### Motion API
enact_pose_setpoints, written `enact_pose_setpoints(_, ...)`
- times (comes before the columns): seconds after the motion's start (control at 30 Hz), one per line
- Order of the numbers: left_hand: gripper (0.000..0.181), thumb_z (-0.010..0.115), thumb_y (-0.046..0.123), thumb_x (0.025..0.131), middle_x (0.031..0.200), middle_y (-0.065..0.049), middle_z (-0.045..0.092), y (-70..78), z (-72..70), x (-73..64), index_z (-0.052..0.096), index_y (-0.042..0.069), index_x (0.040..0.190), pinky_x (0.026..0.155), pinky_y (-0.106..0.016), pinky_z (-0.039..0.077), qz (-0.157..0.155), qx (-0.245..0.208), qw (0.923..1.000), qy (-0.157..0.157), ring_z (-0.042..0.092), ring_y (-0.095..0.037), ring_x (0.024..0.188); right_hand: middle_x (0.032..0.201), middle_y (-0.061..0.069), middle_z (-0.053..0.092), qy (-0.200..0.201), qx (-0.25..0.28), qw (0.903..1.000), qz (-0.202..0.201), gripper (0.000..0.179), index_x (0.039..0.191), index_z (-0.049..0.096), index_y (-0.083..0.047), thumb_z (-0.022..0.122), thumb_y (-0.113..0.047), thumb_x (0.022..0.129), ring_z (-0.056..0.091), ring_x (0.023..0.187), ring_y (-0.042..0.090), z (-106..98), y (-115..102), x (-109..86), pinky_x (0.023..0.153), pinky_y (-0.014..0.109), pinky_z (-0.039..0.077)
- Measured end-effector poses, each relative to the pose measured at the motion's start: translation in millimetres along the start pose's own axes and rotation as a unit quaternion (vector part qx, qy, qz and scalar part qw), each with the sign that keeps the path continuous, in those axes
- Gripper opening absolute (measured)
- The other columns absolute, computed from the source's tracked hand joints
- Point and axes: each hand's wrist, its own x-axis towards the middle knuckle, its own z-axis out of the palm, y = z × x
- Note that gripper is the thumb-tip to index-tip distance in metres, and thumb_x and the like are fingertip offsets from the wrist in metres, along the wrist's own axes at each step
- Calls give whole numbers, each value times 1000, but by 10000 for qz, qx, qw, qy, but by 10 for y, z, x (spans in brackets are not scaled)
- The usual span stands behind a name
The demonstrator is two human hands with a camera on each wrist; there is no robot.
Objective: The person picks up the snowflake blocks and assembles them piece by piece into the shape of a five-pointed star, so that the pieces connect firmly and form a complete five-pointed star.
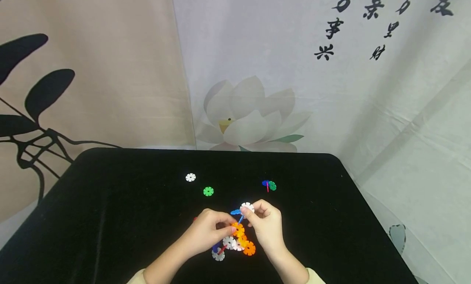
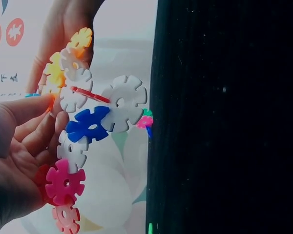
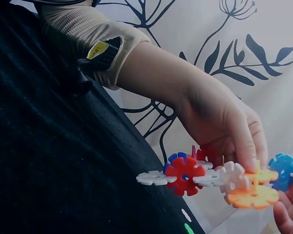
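My left hand (image 1: 210, 231) pinches an orange notched plastic disc (image 1: 238, 229), part of a chain of interlocking flower-shaped discs. In the left wrist view, the chain runs past the fingers with white discs, a blue disc (image 2: 88, 125), a pink disc (image 2: 65, 183) and a red piece (image 2: 90, 94) standing edge-on. My right hand (image 1: 268, 225) pinches a white disc (image 1: 248, 207) between thumb and fingers, just above and right of the orange one. Light blue discs (image 1: 235, 212) sit by that white disc, one reaching down to the orange disc. The left palm hides some chain pieces.
On the black table (image 1: 128, 186), farther off, lie a loose white disc (image 1: 190, 177) and a green disc (image 1: 208, 191). To their right is a small joined cluster (image 1: 271, 186) of blue, green and pink discs. A printed curtain (image 1: 257, 51) hangs behind the table.
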Motion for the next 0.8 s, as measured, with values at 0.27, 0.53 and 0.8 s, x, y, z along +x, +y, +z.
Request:
enact_pose_setpoints(0.27, 10, 73, 9, 84, 81, 7, 69, 1, 2, 1, 74, 6, 94, 60, -22, 53, -69, -27, 10000, 30, 62, -2, 66, 75, 5, 68, -255, -212, 9994, 60, 11, 75, 66, -4, 76, 0, 79, 58, 58, 21, -1, -176, -14, 56, 25, 52)
enact_pose_setpoints(0.53, 8, 74, 9, 84, 82, 6, 70, -40, 8, 12, 74, 5, 91, 62, -22, 54, -169, -230, 9996, 64, 64, -3, 68, 74, 7, 68, -318, -377, 9987, -106, 14, 72, 65, -3, 76, 2, 78, 60, 57, 22, 11, -255, -37, 55, 26, 53)
enact_pose_setpoints(0.8, 6, 73, 7, 84, 82, 3, 71, -35, 10, 1, 75, 5, 89, 62, -23, 54, -179, -325, 9991, 201, 63, -5, 68, 75, 6, 69, -319, -144, 9994, -80, 15, 72, 65, -4, 76, 4, 77, 62, 62, 15, 30, -98, -15, 58, 27, 55)
